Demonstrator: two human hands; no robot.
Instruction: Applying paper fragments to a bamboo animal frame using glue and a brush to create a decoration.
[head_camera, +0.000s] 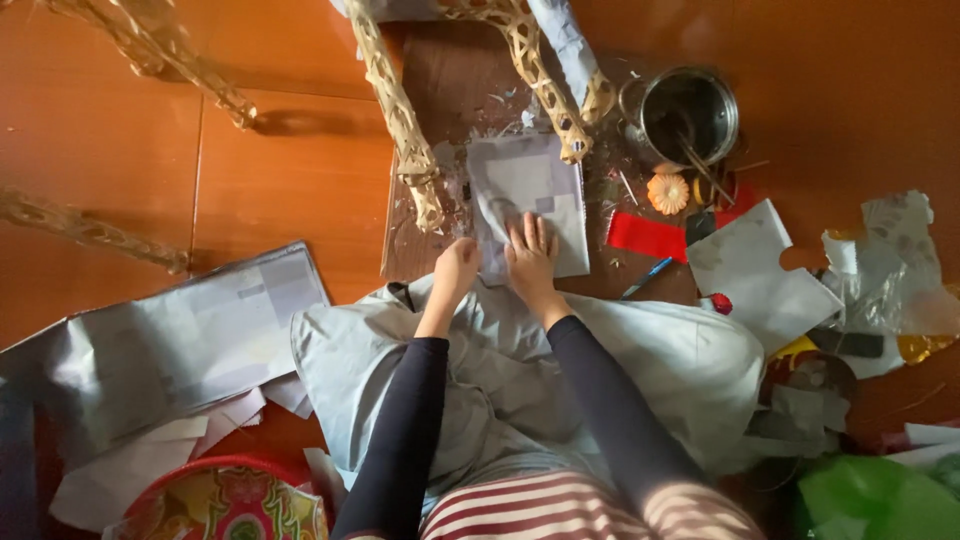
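Orange floor tiles (280, 170) fill the view, with a dark brown board (450, 90) lying on them ahead of the person's knees. One grey-white paper sheet (530, 190) lies on that board, toward its near edge. Both hands are on the sheet's near end. The right hand (530, 255) lies flat, fingers spread and pressing down, gripping nothing. The left hand (455, 270) is curled at the sheet's near left corner; whether its fingers pinch the paper cannot be told. Both arms in dark sleeves reach straight forward over a pale blue cloth (520, 370) on the lap.

Three woven cane legs (400, 120) cross the top of the view, their upper parts cut off by the frame. One metal pot (685, 115) stands past the board's far right corner, its contents too dark to make out. One red strip (648, 237) lies beside the board. A heap of grey papers (170, 340) spreads on the floor at the left. The bowl-like red thing (225, 500) at the bottom edge is only partly visible.
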